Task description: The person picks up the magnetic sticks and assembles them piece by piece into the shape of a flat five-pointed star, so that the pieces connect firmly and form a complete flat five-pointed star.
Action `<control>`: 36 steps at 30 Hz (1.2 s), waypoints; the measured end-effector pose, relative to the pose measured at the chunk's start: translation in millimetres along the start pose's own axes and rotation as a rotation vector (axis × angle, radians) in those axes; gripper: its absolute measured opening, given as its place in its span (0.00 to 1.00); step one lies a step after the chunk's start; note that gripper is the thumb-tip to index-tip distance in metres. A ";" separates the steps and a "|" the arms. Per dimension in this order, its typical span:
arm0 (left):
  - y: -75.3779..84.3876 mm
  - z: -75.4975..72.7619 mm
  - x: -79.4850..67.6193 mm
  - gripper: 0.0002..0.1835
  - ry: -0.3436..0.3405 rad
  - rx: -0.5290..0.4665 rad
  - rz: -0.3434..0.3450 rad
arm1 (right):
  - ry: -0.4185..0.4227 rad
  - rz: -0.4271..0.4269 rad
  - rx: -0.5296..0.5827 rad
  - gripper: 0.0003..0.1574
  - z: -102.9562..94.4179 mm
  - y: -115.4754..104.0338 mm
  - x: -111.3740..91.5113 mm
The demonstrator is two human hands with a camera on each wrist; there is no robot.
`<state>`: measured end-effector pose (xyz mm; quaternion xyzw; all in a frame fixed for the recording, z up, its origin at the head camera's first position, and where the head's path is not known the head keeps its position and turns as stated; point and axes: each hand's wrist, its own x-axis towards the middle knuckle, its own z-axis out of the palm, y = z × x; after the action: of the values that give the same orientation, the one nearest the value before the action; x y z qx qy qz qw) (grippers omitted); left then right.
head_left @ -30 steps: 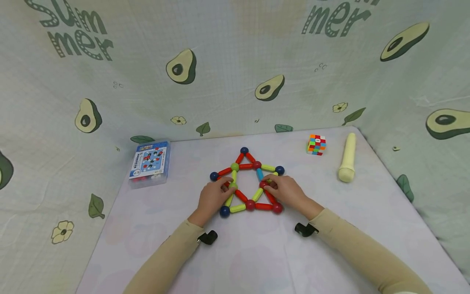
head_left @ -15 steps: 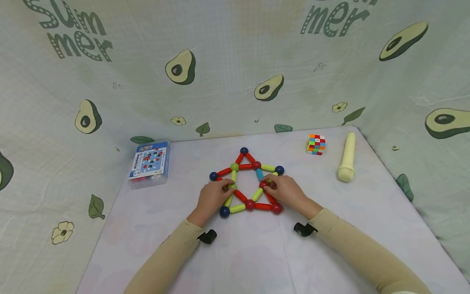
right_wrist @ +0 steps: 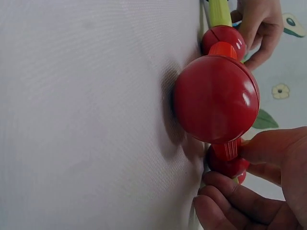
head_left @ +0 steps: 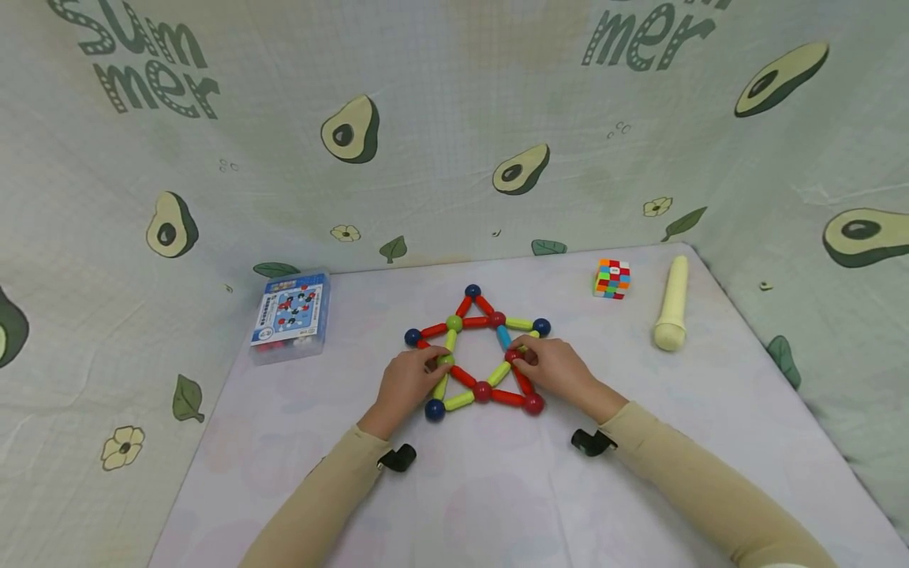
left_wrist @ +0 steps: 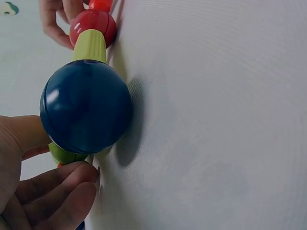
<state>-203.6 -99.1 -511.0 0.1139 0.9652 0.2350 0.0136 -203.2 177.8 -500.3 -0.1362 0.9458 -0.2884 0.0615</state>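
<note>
A flat frame of magnetic rods and balls lies on the table. My left hand (head_left: 408,384) pinches a green ball (head_left: 446,360) on its left side, thumb and fingers around it. On the opposite side my right hand (head_left: 562,371) pinches a red ball (head_left: 512,357), where a blue rod (head_left: 503,338) and red and yellow-green rods meet. Closest to the left wrist camera is a dark blue corner ball (left_wrist: 86,106), which partly hides the green ball. In the right wrist view a red corner ball (right_wrist: 217,99) stands in front of the held one. Another dark blue ball (head_left: 473,292) tops the far triangle.
A clear plastic box (head_left: 289,317) with a printed blue card is at the back left. Toward the back right are a colourful puzzle cube (head_left: 612,279) and a pale yellow club-shaped object (head_left: 671,304). An avocado-print cloth (head_left: 426,197) hangs behind the table (head_left: 483,489).
The left hand and its green ball have shifted slightly left, and the right hand's red ball slightly right. The frame's middle is a little wider; both hands keep their grip.
</note>
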 end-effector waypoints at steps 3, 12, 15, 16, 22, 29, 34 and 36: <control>-0.5 -0.4 -0.5 0.16 0.000 -0.006 -0.004 | 0.002 -0.002 0.002 0.19 -1.1 0.4 0.0; -3.8 1.2 -2.2 0.17 -0.006 -0.042 -0.015 | -0.012 0.012 0.001 0.19 -2.0 1.1 -1.8; -4.5 1.3 -2.6 0.17 0.000 -0.060 -0.011 | -0.009 0.008 0.001 0.19 -1.7 1.0 -1.7; -4.6 1.2 -2.6 0.17 0.000 -0.064 -0.010 | -0.007 0.007 0.000 0.19 -1.5 1.1 -1.5; -4.6 -0.1 -1.6 0.16 -0.012 -0.080 0.002 | -0.005 0.008 0.008 0.19 -0.9 0.8 -0.7; -6.5 -0.7 0.3 0.16 -0.038 -0.081 0.003 | -0.007 0.016 0.010 0.19 -2.4 0.0 -0.7; -7.7 -0.6 1.8 0.16 -0.055 -0.091 -0.014 | -0.002 0.009 0.003 0.19 -1.1 0.8 -0.3; -7.7 -1.0 2.0 0.16 -0.060 -0.095 -0.021 | 0.002 0.007 0.003 0.19 -0.6 1.0 -0.2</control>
<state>-207.2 -105.7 -513.6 0.1101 0.9532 0.2771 0.0503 -203.3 179.0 -500.4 -0.1326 0.9459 -0.2898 0.0616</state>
